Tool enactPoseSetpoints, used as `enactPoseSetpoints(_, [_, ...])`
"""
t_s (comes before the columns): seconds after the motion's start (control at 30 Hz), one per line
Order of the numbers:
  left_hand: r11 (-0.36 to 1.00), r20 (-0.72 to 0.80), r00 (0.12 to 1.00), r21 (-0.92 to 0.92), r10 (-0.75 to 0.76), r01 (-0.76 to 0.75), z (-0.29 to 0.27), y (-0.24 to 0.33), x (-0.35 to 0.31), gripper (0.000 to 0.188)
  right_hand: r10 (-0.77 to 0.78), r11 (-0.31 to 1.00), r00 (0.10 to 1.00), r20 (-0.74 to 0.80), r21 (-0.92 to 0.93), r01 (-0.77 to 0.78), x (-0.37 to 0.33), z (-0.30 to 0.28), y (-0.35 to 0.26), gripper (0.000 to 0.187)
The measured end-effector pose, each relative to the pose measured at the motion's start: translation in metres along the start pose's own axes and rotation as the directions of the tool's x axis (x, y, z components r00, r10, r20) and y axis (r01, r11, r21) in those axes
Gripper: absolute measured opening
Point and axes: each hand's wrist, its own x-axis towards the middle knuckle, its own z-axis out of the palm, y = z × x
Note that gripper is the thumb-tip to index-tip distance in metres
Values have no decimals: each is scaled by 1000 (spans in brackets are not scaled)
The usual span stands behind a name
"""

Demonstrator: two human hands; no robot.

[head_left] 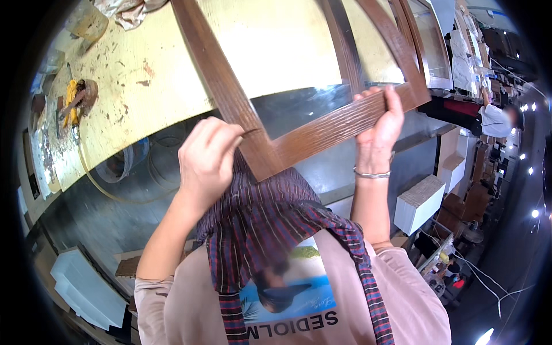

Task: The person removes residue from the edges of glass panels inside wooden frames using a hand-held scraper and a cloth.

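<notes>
A: Quick one, what's in the hands?
B: A brown wooden frame [322, 135], held up over the desk [172, 69], close to the camera. Its corner sits just above a striped cloth [270, 213] that hangs in front of the person's chest.
A: Left hand?
B: Left hand [208, 158] is at the frame's corner, fingers [227, 135] clenched on the edge of the slanted rail.
A: Right hand?
B: Right hand [378, 123] grips the lower rail further along, fingers [394, 100] wrapped over the top of it, thumb side behind. There's a metal bangle [371, 173] on that wrist.
A: Frame tilted?
B: Yes, the lower rail rises toward the right. 2 more rails run up out of view.
A: Anything else around?
B: The desk top is yellowish and stained, with a yellow rag [71, 103] near its left end. A white block [419, 204] is on the floor at right. Another person [495, 119] in a white top is in the far right background.
</notes>
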Motion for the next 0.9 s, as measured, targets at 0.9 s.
enactPoseSetpoints(0.9, [928, 126, 989, 372, -75, 23, -34, -95, -2, 18, 498, 863, 866, 32, -111, -492, -26, -14, 127, 54])
